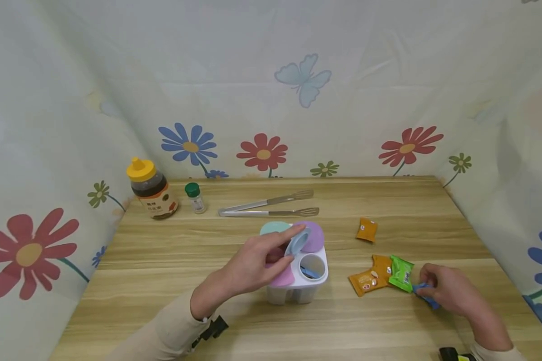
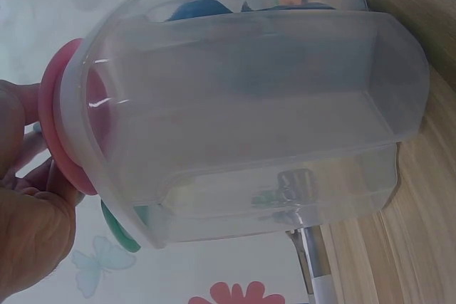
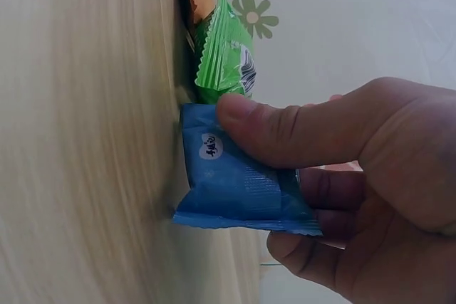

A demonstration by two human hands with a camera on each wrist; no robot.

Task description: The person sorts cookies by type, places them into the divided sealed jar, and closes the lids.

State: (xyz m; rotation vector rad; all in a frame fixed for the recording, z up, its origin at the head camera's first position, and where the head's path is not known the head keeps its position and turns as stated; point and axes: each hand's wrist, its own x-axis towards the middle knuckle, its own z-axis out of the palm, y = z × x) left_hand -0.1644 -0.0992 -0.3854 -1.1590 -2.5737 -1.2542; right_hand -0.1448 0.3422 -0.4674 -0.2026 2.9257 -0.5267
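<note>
Left hand [image 1: 253, 263]: grip pinching the blue lid [image 1: 296, 241], tipped up over the open compartment of the clear container [image 1: 298, 281] standing on the counter [image 1: 162, 260] directly beneath that grip.

Right hand [image 1: 442, 288]: grip clenched round a blue packet [image 3: 231, 179], thumb on top, packet edge touching the counter. Just beside this grip lies a green packet [image 1: 401, 273], with orange packets [image 1: 370, 278] beyond it.

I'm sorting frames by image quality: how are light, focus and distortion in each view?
Head view: even soft light, faint shadows, wide-angle bend in the table edges. Left wrist view: the clear container fills the frame, hazy, with small glints; the left hand is blurred at the edge. Right wrist view: the right hand and blue packet are sharp, the backdrop soft.
</note>
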